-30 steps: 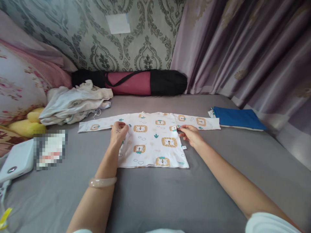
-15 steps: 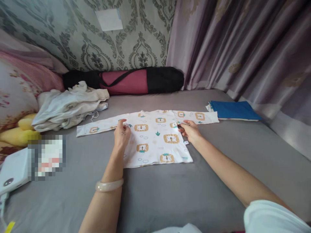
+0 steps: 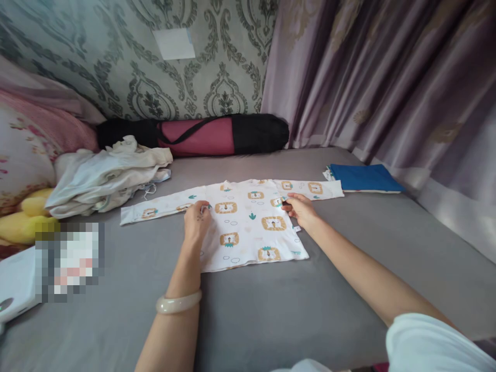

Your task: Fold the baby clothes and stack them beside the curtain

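Note:
A white long-sleeved children's shirt (image 3: 248,227) with lion faces and green leaves lies spread flat on the grey bed sheet, its sleeves stretched out to both sides. My left hand (image 3: 197,219), with a pale bangle (image 3: 179,303) on the wrist, is closed on the shirt's left side just below the sleeve; its fingertips are partly hidden. On the opposite side, my right hand (image 3: 301,211) pinches the fabric near the underarm. A small white tag (image 3: 297,229) sticks out from the side seam beneath it.
Crumpled white clothes (image 3: 112,178) lie at the left, by a yellow plush toy (image 3: 29,219) and a white device (image 3: 19,281). A red and black long bag (image 3: 197,137) lies along the wall. Folded blue fabric (image 3: 366,177) sits right, near the purple curtain (image 3: 329,77).
My left hand's raised index finger has curled down to the shirt. My right hand keeps its pinch at about the same spot. The camera view has tilted slightly.

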